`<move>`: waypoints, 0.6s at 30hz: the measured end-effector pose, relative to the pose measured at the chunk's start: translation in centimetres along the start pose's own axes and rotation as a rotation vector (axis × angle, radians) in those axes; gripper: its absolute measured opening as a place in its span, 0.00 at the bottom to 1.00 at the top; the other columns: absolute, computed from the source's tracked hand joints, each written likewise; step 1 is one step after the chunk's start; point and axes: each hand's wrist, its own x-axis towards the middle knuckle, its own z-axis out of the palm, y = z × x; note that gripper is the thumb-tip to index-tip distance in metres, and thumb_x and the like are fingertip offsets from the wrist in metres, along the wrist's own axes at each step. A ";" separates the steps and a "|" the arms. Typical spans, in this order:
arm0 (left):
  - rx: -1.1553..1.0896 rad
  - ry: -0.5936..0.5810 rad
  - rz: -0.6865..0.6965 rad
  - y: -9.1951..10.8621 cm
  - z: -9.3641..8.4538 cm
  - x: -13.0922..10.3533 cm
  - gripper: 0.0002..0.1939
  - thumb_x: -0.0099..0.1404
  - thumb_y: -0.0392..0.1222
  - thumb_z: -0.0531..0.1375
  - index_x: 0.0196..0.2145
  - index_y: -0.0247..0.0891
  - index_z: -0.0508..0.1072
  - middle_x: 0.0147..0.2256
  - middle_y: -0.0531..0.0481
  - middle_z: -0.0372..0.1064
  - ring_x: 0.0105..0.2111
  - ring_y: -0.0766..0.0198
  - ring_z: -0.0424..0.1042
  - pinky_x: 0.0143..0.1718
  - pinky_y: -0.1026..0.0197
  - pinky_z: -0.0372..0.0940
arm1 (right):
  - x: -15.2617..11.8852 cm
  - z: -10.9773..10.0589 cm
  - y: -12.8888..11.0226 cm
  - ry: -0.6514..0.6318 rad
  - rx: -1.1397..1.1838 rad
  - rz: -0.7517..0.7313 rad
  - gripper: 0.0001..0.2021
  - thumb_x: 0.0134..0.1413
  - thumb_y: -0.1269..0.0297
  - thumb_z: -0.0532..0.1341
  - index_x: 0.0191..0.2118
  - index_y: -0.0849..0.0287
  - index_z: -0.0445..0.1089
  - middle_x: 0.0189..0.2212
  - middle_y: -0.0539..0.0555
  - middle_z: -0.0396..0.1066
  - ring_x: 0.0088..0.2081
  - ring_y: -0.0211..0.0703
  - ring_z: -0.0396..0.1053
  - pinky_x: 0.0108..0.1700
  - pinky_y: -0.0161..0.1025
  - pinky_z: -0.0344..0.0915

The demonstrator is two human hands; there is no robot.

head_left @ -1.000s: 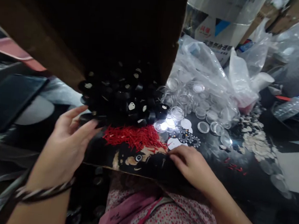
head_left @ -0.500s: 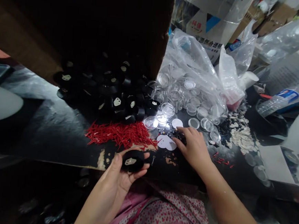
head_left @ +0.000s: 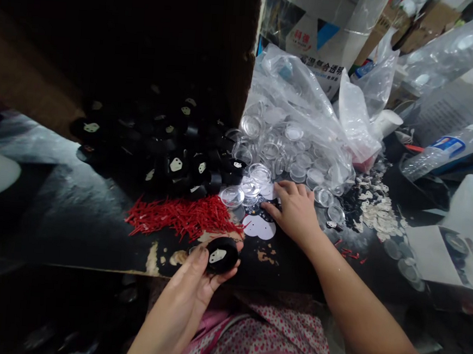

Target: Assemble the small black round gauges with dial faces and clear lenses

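Observation:
My left hand (head_left: pixel 195 283) is closed round a black round case (head_left: pixel 222 255) with a cream-coloured flat piece (head_left: pixel 217 257) inside it, held just over the table's front edge. My right hand (head_left: pixel 295 211) reaches palm down over the table, thumb and fingers apart. Its fingertips are at a white disc (head_left: pixel 267 191) that lies beside the clear plastic round covers (head_left: pixel 259 173). I cannot tell whether the fingers press on that disc. Just in front of the right thumb lie two overlapping white discs (head_left: pixel 259 227) with small holes.
Red thin pieces (head_left: pixel 184 215) form a heap left of centre. Behind them, black cases (head_left: pixel 176 164) spill from a dark cardboard box (head_left: pixel 214 44). A plastic bag (head_left: pixel 309 90) stands behind the clear covers. Cream pieces (head_left: pixel 378 215) and a bottle (head_left: pixel 439 152) are at the right.
My right hand has moved farther in over the upper white disc, now partly covering it. My left hand has shifted slightly right with the black case. The view has turned a little.

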 end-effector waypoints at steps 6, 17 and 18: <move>-0.039 0.005 0.007 0.0 0.1 0.2 0.16 0.65 0.48 0.60 0.46 0.35 0.75 0.49 0.40 0.74 0.49 0.53 0.73 0.47 0.56 0.72 | -1.5 -0.2 -0.3 -0.002 -0.018 -0.086 0.17 0.61 0.50 0.57 0.49 0.52 0.71 0.50 0.56 0.70 0.49 0.57 0.61 0.47 0.52 0.55; -0.159 0.013 0.111 0.0 2.0 1.9 0.16 0.66 0.47 0.60 0.47 0.36 0.73 0.54 0.39 0.69 0.59 0.51 0.63 0.58 0.49 0.62 | -1.3 0.1 -1.2 -0.006 0.207 -0.056 0.19 0.56 0.52 0.62 0.50 0.54 0.68 0.54 0.58 0.66 0.52 0.59 0.60 0.49 0.55 0.56; -0.156 0.004 0.122 -0.1 2.2 2.2 0.15 0.66 0.47 0.60 0.46 0.35 0.73 0.54 0.39 0.69 0.59 0.50 0.63 0.58 0.48 0.62 | -1.2 0.2 -1.1 0.002 0.264 -0.037 0.18 0.55 0.55 0.63 0.49 0.56 0.68 0.53 0.58 0.67 0.51 0.59 0.61 0.49 0.55 0.57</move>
